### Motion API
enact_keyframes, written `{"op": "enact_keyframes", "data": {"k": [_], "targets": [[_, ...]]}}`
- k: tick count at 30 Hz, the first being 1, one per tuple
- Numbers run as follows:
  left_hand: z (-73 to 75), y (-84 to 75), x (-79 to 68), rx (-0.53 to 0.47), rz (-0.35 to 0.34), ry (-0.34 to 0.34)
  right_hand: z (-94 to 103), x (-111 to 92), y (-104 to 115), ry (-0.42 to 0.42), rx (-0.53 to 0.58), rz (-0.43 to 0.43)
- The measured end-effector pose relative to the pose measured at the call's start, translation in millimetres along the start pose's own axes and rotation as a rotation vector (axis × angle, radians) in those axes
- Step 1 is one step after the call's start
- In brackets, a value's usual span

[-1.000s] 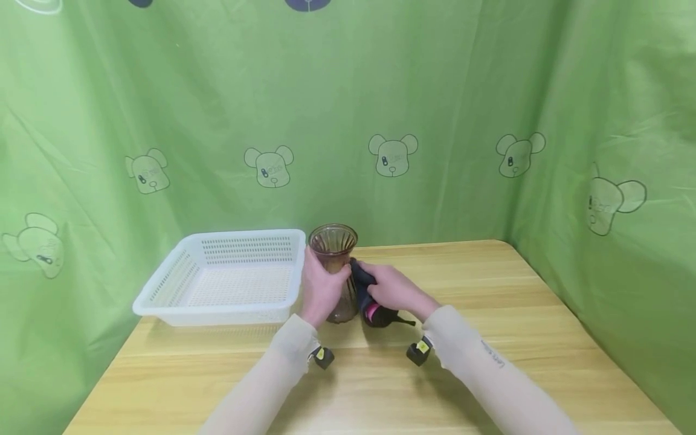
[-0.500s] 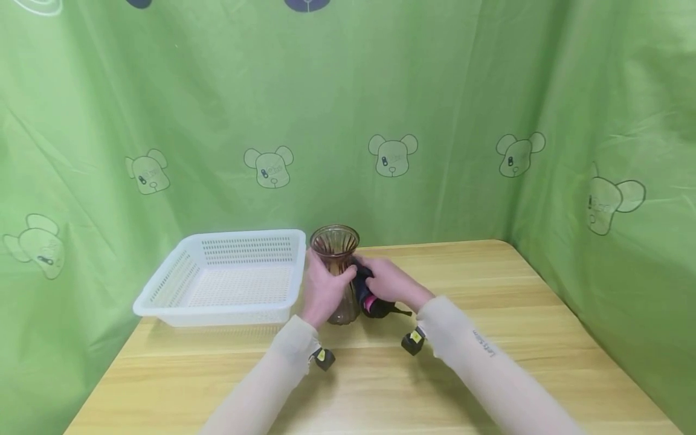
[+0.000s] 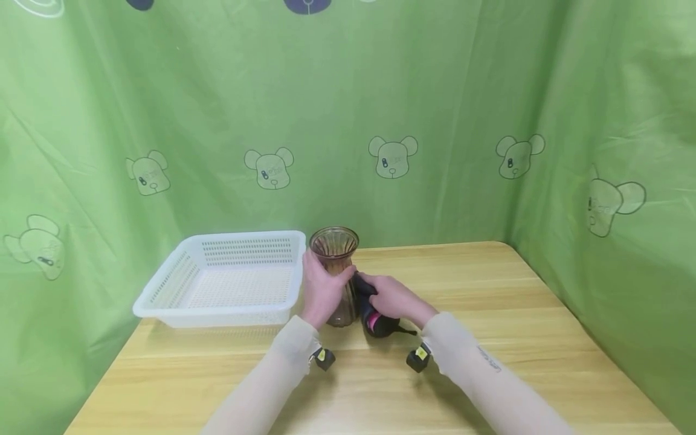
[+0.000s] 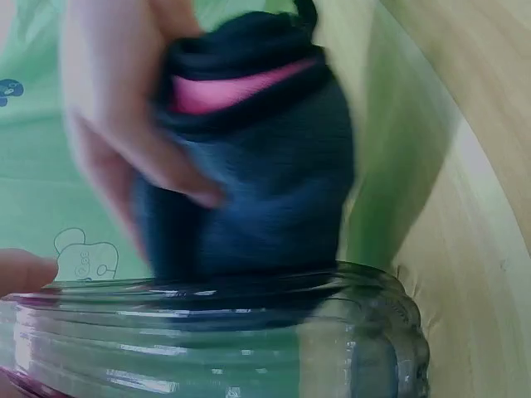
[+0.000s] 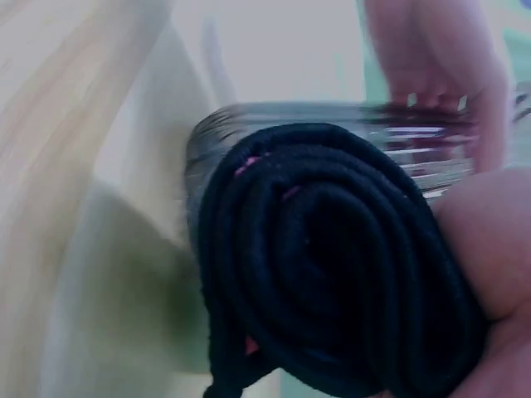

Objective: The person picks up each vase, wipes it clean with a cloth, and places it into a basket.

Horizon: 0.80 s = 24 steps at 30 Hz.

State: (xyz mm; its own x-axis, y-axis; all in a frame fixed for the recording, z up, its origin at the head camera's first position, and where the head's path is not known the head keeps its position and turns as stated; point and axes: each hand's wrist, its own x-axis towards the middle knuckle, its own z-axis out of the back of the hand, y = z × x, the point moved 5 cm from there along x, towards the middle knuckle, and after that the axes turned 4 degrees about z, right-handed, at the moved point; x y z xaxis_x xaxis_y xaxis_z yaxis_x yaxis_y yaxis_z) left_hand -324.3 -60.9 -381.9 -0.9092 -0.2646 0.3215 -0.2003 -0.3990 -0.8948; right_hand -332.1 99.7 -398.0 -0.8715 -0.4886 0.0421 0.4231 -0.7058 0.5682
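A tinted, see-through ribbed glass vase (image 3: 344, 311) with a flared rim stands upright near the back of the table. My left hand (image 3: 324, 289) grips it around its narrow upper part, thumb on the near side. On the vase's right side, my right hand (image 3: 394, 297) holds a rolled dark cloth (image 3: 383, 326) with pink showing at its edge. The right wrist view looks onto the spiral end of the cloth roll (image 5: 319, 257), with the glass close behind. In the left wrist view the cloth (image 4: 274, 182) is blurred, its lower end overlapping the vase (image 4: 199, 365).
A white plastic basket (image 3: 217, 315) with slotted walls stands left of the vase, close to the left hand. The wooden table (image 3: 370, 393) has a back edge just behind the vase. Green curtain (image 3: 337, 90) printed with bear heads hangs around the back and sides.
My right hand and the cloth rose slightly along the vase's side, then came back down toward me. The left hand keeps its grip, and the vase has barely shifted.
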Motion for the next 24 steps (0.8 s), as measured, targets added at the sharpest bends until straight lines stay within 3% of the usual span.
{"op": "enact_keyframes", "data": {"k": [6, 12, 18, 24], "targets": [[0.7, -2.2, -0.4, -0.019, -0.011, 0.022, 28.7, -3.0, 21.5, -0.097, 0.048, 0.047], [-0.9, -0.7, -4.5, -0.018, 0.038, 0.054, 45.7, 2.4, 31.7, -0.149, 0.03, 0.068], [-3.5, -0.3, -3.6, -0.038, 0.036, 0.072, 28.3, 13.0, 18.3, -0.125, 0.005, 0.093], [-6.3, -1.2, -2.0, -0.013, -0.04, 0.051, -4.1, 14.0, -10.2, -0.007, -0.01, 0.013]]}}
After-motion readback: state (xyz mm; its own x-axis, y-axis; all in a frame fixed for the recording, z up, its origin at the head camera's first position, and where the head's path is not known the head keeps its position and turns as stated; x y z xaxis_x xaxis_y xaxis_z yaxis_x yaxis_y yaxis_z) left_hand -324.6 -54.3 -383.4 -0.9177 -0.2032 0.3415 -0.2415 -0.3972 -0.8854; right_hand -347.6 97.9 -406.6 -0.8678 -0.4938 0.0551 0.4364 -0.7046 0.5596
